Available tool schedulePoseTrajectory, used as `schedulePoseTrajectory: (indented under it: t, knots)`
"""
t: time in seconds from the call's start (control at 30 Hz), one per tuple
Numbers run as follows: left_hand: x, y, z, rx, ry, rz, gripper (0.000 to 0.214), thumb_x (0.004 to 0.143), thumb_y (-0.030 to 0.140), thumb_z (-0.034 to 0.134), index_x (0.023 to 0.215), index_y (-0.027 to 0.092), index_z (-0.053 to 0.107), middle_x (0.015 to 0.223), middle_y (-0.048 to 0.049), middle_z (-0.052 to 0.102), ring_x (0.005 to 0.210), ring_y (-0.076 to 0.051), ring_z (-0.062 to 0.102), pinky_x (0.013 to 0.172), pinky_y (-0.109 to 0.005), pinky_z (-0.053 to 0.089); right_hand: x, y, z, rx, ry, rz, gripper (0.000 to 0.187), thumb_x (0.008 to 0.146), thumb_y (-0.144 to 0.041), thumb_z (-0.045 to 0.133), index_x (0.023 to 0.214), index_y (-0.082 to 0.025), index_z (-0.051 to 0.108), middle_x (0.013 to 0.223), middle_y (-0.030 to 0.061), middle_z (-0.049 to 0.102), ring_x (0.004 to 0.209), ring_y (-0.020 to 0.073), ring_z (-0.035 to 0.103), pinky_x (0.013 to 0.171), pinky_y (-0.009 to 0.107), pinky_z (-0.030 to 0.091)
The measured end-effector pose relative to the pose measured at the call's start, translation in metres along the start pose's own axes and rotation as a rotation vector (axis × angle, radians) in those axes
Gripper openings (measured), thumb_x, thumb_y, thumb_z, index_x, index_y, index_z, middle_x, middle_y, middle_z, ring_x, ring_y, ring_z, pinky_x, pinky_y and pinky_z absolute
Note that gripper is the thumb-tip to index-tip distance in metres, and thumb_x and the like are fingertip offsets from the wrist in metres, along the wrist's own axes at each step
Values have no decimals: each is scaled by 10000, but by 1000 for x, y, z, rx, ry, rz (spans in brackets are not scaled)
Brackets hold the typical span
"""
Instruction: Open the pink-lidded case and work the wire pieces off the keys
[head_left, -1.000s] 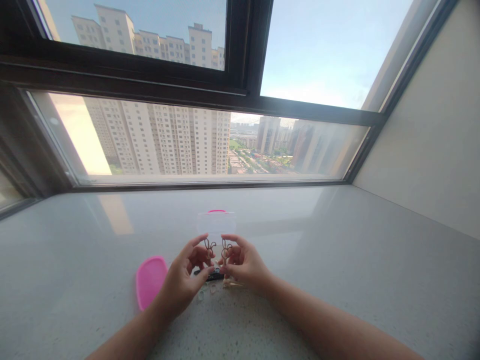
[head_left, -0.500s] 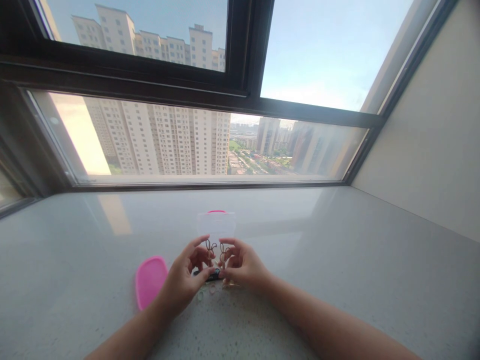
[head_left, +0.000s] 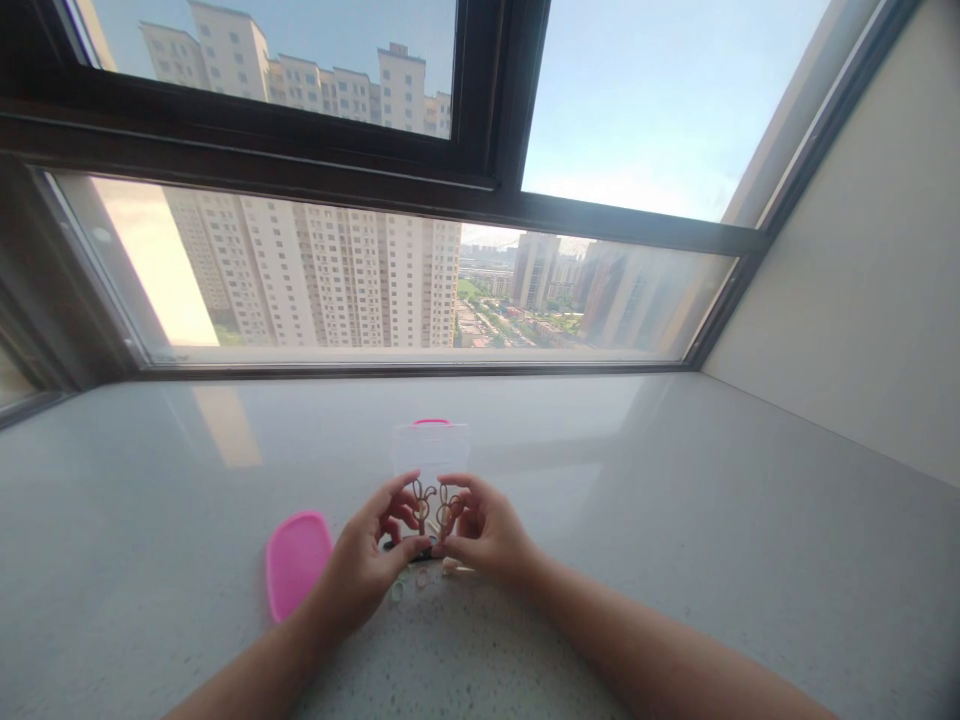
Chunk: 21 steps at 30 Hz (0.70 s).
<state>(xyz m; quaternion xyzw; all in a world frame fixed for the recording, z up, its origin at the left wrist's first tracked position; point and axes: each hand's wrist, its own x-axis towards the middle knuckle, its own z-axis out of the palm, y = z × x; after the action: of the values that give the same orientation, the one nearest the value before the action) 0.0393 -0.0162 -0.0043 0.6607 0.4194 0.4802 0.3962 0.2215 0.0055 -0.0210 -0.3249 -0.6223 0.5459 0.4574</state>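
The left hand [head_left: 375,545] pinches a slim brown loop-topped piece [head_left: 423,510] upright; the right hand [head_left: 489,532] grasps a matching piece [head_left: 443,512] just beside it, well in from the speckled grey windowsill [head_left: 675,540]'s far edge.

held pieces [head_left: 422,512]: brown; lid [head_left: 298,562]: pink; counter [head_left: 480,645]: grey, speckled

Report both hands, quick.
Left hand: closed, pinching a brown rabbit-eared piece between thumb and fingers.
Right hand: closed, pinching a similar brown piece the same way.

Bare forearms [head_left: 645,638], hands [head_left: 491,530] apparently bare too
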Motion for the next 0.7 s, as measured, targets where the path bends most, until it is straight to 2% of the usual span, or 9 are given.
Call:
schedulePoseTrajectory:
  t: [0.13,0.27,0.7]
  knots:
    - [0,0,0,21,3,8,567,750,178,640,1281,229,446,916,-23,600,798,-170,574,682,-294,468,-3,-1,3,-118,42,-104,632,621,-75,657,1207,-226,475,704,-49,584,461,46,418,430,155,333]
    - [1,1,0,37,-1,10,568,761,181,624,1294,217,432,840,-4,597,745,-160,574,681,-300,463,-4,-3,5,-212,70,-169,610,653,-106,643,1222,-242,471,702,-48,581,472,57,422,444,166,346]
    - [0,1,0,37,21,18,568,770,217,626,1303,207,431,822,-1,604,717,-156,573,685,-299,474,-3,-2,4,-241,91,-195,614,667,-163,667,1240,-244,464,695,-52,552,474,60,415,448,174,348]
